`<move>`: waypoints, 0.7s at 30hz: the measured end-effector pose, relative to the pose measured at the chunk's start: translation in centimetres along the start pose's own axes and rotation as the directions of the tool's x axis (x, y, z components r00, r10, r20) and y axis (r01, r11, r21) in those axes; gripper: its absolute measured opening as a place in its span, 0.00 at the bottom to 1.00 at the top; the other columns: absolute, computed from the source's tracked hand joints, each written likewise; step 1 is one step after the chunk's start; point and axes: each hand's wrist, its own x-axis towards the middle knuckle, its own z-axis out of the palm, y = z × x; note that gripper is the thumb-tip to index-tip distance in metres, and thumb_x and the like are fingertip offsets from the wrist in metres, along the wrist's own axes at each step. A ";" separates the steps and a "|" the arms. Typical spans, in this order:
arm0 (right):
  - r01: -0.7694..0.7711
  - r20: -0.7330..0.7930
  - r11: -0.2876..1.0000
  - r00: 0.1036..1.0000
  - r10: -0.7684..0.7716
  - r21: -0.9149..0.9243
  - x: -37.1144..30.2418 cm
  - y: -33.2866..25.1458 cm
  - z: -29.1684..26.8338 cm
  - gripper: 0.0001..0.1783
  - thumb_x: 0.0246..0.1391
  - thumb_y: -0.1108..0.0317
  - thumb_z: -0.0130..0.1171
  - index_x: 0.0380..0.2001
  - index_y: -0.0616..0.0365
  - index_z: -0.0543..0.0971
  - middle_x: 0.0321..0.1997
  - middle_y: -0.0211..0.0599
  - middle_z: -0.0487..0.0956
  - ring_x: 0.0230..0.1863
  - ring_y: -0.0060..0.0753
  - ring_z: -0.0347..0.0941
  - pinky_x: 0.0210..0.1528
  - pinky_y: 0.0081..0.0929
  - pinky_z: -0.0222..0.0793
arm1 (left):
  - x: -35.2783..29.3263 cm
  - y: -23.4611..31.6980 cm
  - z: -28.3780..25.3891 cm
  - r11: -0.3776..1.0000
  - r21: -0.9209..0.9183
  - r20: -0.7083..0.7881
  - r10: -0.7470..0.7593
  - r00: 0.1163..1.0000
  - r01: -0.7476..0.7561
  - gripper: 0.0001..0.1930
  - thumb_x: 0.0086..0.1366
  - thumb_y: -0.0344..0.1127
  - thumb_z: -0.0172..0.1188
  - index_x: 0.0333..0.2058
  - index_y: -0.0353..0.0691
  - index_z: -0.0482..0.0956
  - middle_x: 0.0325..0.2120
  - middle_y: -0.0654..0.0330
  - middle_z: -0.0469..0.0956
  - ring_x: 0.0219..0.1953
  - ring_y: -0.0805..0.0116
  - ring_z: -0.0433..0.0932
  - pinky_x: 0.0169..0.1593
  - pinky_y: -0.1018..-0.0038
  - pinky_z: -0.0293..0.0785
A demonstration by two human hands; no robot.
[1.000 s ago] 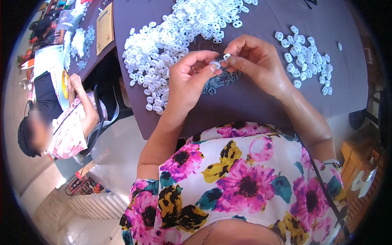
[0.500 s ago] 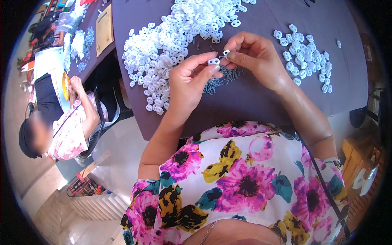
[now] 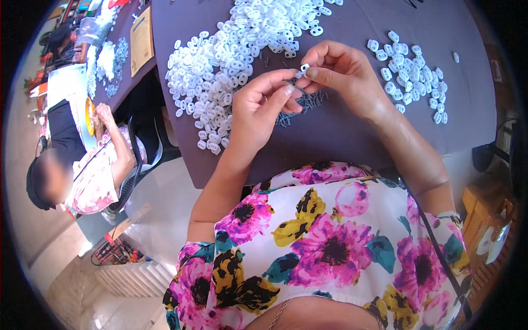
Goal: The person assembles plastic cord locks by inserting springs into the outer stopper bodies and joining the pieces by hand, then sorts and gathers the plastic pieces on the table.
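My right hand pinches a small white oval piece with a dark hole between thumb and forefinger. Close beside it, my left hand has its thumb and fingers curled, with the forefinger tip reaching the white piece. Whatever lies between the left fingers is mostly hidden. Beneath both hands a pile of small grey screws lies on the dark table. To the left and beyond spreads a large heap of white two-hole pieces.
A smaller group of white pieces lies on the right, with a single one farther out. At the left, another person sits at a table holding a yellow ring-shaped object. A brown envelope-like sheet lies near that table's edge.
My left hand has shifted slightly right and up, toward the right hand. The white two-hole piece that showed between its fingertips is no longer visible there. My right hand has barely moved.
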 end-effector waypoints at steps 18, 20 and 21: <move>0.111 -0.216 0.990 0.968 -0.128 -0.092 0.3 -1.2 -1.5 0.08 0.56 0.73 0.58 0.39 0.62 0.76 0.32 0.33 0.78 0.31 0.23 0.76 0.34 0.20 0.74 | 3.8 0.6 1.4 0.391 0.804 0.317 0.355 0.880 -0.447 0.07 0.54 0.31 0.62 0.33 0.39 0.78 0.28 0.57 0.73 0.31 0.54 0.76 0.34 0.64 0.73; 0.119 -0.209 0.989 0.969 -0.134 -0.084 0.3 -1.2 -1.3 0.08 0.56 0.74 0.57 0.39 0.62 0.76 0.31 0.33 0.78 0.31 0.23 0.76 0.33 0.20 0.73 | 4.1 0.7 1.4 0.382 0.813 0.319 0.337 0.886 -0.439 0.05 0.54 0.31 0.62 0.31 0.39 0.78 0.27 0.57 0.72 0.31 0.54 0.76 0.34 0.64 0.73; 0.126 -0.197 0.989 0.971 -0.139 -0.076 0.3 -1.1 -1.2 0.07 0.56 0.74 0.57 0.39 0.63 0.76 0.31 0.33 0.78 0.31 0.22 0.76 0.33 0.19 0.73 | 4.1 0.6 1.3 0.381 0.813 0.321 0.337 0.885 -0.440 0.05 0.54 0.31 0.62 0.31 0.39 0.78 0.27 0.57 0.72 0.31 0.54 0.76 0.34 0.64 0.73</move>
